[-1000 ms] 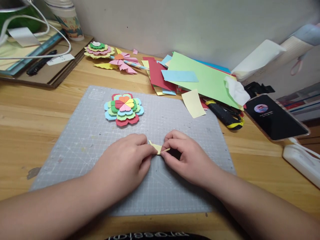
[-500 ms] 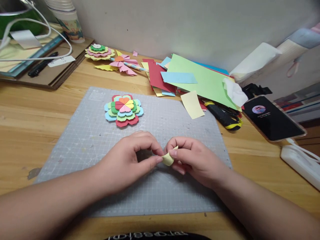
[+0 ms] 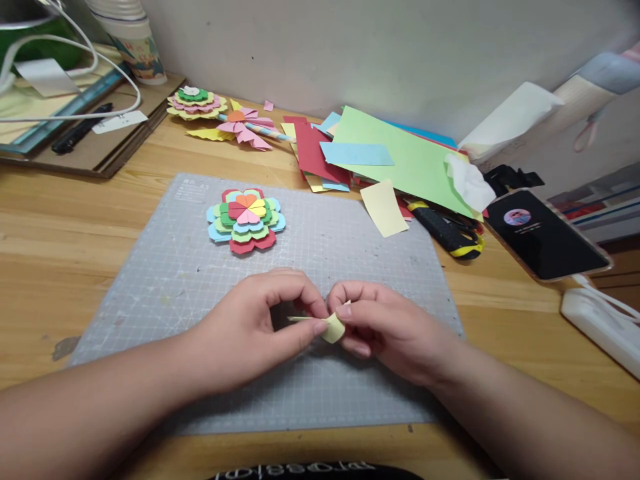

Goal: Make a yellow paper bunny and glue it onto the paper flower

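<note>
Above the grey cutting mat [image 3: 165, 280], a small pale yellow piece of paper [image 3: 333, 329] is bent into a curve between my two hands. My left hand [image 3: 280, 310] pinches one end of it between thumb and fingers, and a thin edge of the paper shows inside that grip. The other end is pinched by my right hand [image 3: 385, 327], thumb on top. A layered, multicoloured paper flower [image 3: 247, 221] lies flat on the mat beyond my left hand. Part of the yellow paper is hidden by my fingers.
A pale yellow sheet [image 3: 385, 208] overlaps the mat's far right, near a black-and-yellow cutter [image 3: 445, 230]. Coloured paper [image 3: 405, 153] is piled behind. A phone [image 3: 545, 233] and white power strip [image 3: 600, 327] stand right. Finished-looking paper flowers [image 3: 197, 105] and a paper cup [image 3: 137, 50] sit back left.
The yellow paper has shifted slightly down and left and turned a little, so a thin edge now shows within my left hand's grip. Both hands still pinch it.
</note>
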`<action>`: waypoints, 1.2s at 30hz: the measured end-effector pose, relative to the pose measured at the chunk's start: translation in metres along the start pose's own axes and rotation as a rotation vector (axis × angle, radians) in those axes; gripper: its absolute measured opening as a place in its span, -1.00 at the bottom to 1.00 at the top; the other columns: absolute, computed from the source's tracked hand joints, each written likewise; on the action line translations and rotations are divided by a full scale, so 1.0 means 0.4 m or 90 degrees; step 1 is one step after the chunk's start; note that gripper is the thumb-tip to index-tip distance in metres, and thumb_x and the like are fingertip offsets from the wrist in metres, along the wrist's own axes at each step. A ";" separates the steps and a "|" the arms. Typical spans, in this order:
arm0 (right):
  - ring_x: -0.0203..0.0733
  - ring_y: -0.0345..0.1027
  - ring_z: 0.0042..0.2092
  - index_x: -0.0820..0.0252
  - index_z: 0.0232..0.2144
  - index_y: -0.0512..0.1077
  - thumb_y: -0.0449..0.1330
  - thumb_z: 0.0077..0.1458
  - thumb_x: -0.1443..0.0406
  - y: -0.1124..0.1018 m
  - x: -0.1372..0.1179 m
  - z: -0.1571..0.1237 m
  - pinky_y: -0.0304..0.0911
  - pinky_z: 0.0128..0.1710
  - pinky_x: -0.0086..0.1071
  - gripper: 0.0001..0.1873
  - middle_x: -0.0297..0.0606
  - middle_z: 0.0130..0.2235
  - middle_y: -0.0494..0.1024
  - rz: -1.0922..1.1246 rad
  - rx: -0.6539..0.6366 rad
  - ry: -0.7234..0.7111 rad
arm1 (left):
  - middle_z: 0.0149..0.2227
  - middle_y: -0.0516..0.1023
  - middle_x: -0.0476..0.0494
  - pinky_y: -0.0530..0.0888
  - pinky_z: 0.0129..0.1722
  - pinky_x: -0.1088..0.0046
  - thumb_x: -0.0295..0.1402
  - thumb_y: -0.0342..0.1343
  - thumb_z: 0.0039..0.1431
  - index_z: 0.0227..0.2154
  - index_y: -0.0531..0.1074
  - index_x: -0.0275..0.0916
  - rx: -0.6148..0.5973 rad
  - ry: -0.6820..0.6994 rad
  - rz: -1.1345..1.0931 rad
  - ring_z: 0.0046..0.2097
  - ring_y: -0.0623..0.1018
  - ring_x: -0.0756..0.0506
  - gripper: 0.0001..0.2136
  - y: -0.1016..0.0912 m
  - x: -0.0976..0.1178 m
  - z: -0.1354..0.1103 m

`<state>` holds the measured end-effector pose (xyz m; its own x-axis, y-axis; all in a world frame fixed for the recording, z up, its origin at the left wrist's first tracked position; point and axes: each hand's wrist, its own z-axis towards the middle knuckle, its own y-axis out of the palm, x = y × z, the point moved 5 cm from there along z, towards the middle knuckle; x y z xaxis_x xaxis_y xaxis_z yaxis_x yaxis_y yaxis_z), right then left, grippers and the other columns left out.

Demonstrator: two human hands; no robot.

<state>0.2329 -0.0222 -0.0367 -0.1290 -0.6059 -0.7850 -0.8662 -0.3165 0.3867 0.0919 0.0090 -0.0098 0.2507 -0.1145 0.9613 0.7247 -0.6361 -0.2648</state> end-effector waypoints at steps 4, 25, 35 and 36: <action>-0.36 0.13 -0.49 0.19 -0.48 0.36 0.20 0.03 0.31 0.002 -0.046 -0.024 0.07 -0.53 -0.46 -0.90 -0.42 -0.53 0.30 -0.256 0.127 -0.214 | -0.48 0.47 0.06 0.36 -0.37 0.52 -0.43 0.10 0.10 -0.49 0.43 -0.23 0.009 -0.017 0.020 -0.40 0.43 0.04 -0.91 0.002 -0.003 -0.001; -0.38 0.14 -0.49 0.17 -0.35 0.35 0.20 0.13 0.17 0.007 -0.027 -0.017 0.13 -0.54 -0.49 -0.81 -0.40 -0.46 0.32 -0.154 0.066 -0.231 | -0.57 0.35 0.10 0.24 -0.48 0.58 -0.40 0.15 0.07 -0.52 0.35 -0.24 -0.050 -0.155 -0.185 -0.49 0.29 0.07 -0.88 0.030 -0.023 -0.004; -0.24 0.29 -0.24 0.15 -0.18 0.41 0.18 0.09 0.49 0.054 -0.086 -0.091 0.27 -0.28 -0.32 -0.75 -0.24 -0.19 0.43 -0.863 0.182 -0.745 | -0.57 0.44 0.07 0.26 -0.51 0.68 -0.38 0.20 0.08 -0.47 0.38 -0.30 -0.038 -0.301 -0.580 -0.53 0.32 0.14 -0.87 0.041 -0.055 -0.016; -0.25 0.29 -0.27 0.16 -0.21 0.43 0.17 0.12 0.47 0.057 -0.087 -0.093 0.26 -0.31 -0.32 -0.81 -0.24 -0.22 0.45 -0.884 0.182 -0.756 | -0.59 0.42 0.08 0.24 -0.52 0.68 -0.37 0.22 0.08 -0.49 0.37 -0.30 -0.046 -0.304 -0.587 -0.54 0.31 0.15 -0.85 0.044 -0.054 -0.018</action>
<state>0.2355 -0.0354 0.0174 0.5397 0.7591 -0.3639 -0.6630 0.1169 -0.7394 0.0946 -0.0054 -0.0346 -0.1423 0.7433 0.6537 0.7271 -0.3696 0.5785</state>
